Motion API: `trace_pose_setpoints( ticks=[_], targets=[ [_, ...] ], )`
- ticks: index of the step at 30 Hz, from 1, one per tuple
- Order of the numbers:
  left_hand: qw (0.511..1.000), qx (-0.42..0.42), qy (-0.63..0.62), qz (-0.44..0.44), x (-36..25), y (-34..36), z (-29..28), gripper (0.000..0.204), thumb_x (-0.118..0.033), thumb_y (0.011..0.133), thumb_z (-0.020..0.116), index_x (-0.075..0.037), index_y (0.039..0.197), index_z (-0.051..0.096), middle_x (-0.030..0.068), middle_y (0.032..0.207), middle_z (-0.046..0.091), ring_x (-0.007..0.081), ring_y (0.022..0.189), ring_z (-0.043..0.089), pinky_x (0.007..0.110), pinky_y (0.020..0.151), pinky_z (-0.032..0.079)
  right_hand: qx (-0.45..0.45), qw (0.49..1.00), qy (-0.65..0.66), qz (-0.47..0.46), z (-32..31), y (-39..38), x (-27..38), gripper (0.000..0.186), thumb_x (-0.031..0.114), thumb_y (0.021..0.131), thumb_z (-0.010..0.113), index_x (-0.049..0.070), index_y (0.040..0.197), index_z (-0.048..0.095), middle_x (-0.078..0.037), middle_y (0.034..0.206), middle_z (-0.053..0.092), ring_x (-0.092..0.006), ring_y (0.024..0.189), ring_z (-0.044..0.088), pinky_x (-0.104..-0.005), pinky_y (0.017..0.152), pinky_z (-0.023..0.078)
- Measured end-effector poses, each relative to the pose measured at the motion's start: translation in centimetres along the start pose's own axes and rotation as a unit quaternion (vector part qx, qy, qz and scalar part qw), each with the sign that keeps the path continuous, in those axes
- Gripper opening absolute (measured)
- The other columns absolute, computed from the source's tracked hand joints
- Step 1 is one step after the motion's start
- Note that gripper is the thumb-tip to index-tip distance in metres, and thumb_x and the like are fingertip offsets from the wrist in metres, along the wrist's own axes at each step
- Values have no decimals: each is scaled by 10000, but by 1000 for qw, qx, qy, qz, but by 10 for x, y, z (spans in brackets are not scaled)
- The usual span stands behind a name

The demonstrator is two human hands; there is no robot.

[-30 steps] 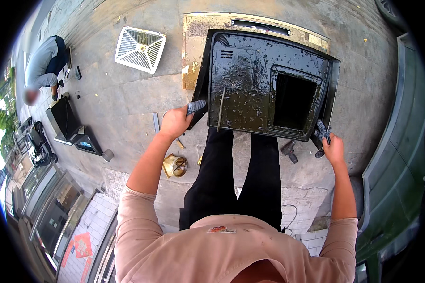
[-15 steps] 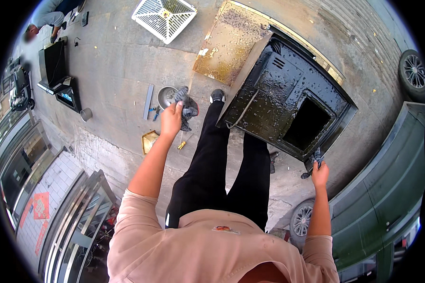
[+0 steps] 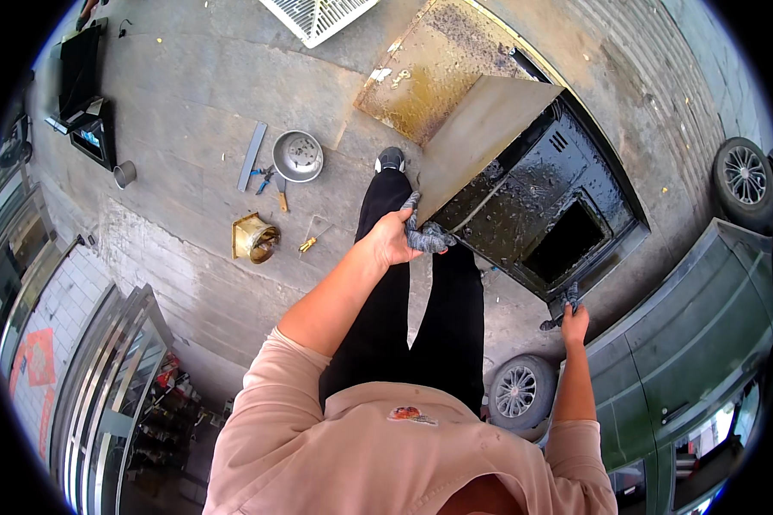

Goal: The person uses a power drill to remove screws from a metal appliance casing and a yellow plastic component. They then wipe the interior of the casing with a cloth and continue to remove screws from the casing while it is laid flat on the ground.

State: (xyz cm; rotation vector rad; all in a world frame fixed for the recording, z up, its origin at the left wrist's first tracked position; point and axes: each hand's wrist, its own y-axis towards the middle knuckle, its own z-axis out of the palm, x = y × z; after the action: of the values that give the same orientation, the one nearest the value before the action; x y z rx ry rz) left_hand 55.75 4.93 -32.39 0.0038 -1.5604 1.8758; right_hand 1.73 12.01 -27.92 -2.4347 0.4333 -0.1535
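Observation:
A range hood housing (image 3: 537, 193), its dark interior greasy and wet with a square opening, stands tilted in front of my legs. Its grey-brown side panel (image 3: 489, 142) faces up on the left. My left hand (image 3: 404, 236) is at the near left corner of this panel, its fingers covered in dirty grey glove fabric and closed around the edge. At the near right corner, my right hand (image 3: 573, 319) has its grey-covered fingers closed on the rim. The undersides of both grips are hidden.
Left on the concrete lie a metal bowl (image 3: 298, 156), a flat metal strip (image 3: 252, 156), blue-handled pliers (image 3: 264, 178), a scraper (image 3: 282, 195), a greasy yellowed cup-shaped part (image 3: 254, 238) and a yellow-handled screwdriver (image 3: 308, 244). A stained panel (image 3: 434, 69) lies beyond. A green vehicle (image 3: 670, 352) stands right.
My left hand has moved right from above the bowl to the hood's near left corner. The hood has tilted, showing more of its side panel. My right hand stays on its corner.

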Motion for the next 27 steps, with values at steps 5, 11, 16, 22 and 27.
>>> trace_pose_setpoints(
  ticks=[5, 11, 16, 22, 27],
  targets=[
    [994, -104, 34, 13, -24, -28, 36, 422, -387, 1074, 360, -43, 1214, 562, 145, 1123, 671, 274, 954, 671, 411, 761, 598, 19, 999, 7, 49, -1, -2, -1, 313, 223, 896, 646, -74, 822, 581, -327, 827, 627, -512, 833, 611, -541, 740, 469],
    [995, -94, -44, 3, -46, -2, 14, 319, -343, 1062, 431, -52, 1105, 553, 131, 929, 645, 239, 729, 620, 367, 565, 546, 13, 999, 16, 49, -4, -1, 7, 307, 216, 897, 649, -75, 827, 583, -326, 840, 629, -518, 843, 605, -535, 751, 473],
    [994, -104, 18, 4, -37, 9, 21, 425, -445, 1074, 302, -111, 1080, 565, 77, 811, 635, 200, 580, 554, 332, 481, 486, 18, 999, 3, 37, 1, -1, -3, 306, 214, 893, 657, -78, 831, 587, -328, 852, 633, -519, 855, 605, -535, 761, 476],
    [990, -127, 51, 14, -19, 14, 25, 406, -420, 1077, 283, -132, 1091, 569, 28, 831, 630, 164, 608, 569, 320, 483, 441, 22, 999, -36, 25, -3, 3, 6, 313, 213, 880, 669, -86, 832, 590, -334, 856, 634, -522, 871, 607, -545, 769, 475],
    [990, -139, 33, 21, -10, 15, 28, 388, -410, 1076, 302, -139, 1071, 579, 39, 800, 620, 165, 615, 583, 307, 478, 456, 23, 998, -43, 29, -2, 2, 7, 315, 215, 884, 674, -78, 832, 571, -318, 822, 614, -505, 824, 601, -519, 752, 468]
  ],
)
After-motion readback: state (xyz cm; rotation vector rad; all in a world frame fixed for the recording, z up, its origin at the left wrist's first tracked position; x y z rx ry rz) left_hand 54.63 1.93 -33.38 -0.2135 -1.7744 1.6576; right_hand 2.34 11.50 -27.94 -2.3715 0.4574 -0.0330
